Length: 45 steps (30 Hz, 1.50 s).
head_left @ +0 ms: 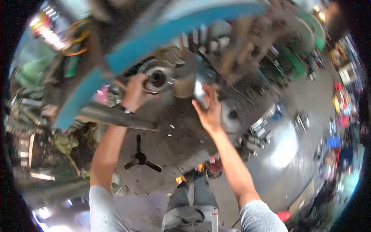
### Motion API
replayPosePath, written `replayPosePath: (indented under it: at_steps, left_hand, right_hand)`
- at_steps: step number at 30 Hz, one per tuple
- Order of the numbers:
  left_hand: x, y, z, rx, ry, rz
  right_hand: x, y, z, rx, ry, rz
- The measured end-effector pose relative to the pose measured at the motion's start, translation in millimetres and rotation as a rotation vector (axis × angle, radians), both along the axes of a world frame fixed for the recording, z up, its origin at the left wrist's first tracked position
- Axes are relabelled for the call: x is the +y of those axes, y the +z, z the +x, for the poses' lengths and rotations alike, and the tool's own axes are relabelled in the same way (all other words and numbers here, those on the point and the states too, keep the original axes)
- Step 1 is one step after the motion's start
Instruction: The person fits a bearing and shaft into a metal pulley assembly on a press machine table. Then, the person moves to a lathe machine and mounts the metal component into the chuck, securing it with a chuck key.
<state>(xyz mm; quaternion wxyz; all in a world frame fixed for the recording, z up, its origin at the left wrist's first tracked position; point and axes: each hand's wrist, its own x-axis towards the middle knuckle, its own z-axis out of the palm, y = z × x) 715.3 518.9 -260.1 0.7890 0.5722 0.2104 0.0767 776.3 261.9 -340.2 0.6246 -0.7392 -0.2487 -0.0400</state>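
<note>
Looks down into a cluttered workshop, grey floor [266,176] to the right under a bright patch of glare, tools and parts crowding round the edges. Takes in a dark metal bench [170,145] across the middle, then a curved blue frame [162,35] arching above the far side, smeared by blur. Reaches over the bench with both bare forearms, out of short grey sleeves [102,205]. Includes a long grey bar [119,118] lying crosswise at the left wrist; cannot tell whether touching. Of the two hands, has the left hand [135,92] at the near-left rim of a metal ring [164,73] toward the far side of the bench, fingers bent at the rim; cannot tell, through the blur, whether pinching. Holds the right hand [210,111] well apart from the left, thumb and fingers spread about a shiny metal piece [199,89]; cannot tell whether clasping. Shows a black three-armed shape [140,157] on the bench, nearer the body than the ring, a pale round part [228,123] just beside the right wrist, and a brownish part [182,88] between the hands. Wears a wristband [127,110] on the left wrist.
</note>
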Motion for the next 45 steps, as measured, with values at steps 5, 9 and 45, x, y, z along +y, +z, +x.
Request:
replayPosePath:
  at_steps: [5,9,45]
  left_hand:
    - [8,-1,2,0.084,0.0,0.106]
    - [16,2,8,0.185,-0.022,0.166]
    - [-1,7,9,0.064,0.063,-0.02]
  right_hand:
    - [-141,-33,-149,0.455,-0.439,0.189]
    - [-215,-145,-181,0.797,-0.771,0.177]
    - [36,-22,77,0.371,0.21,0.401]
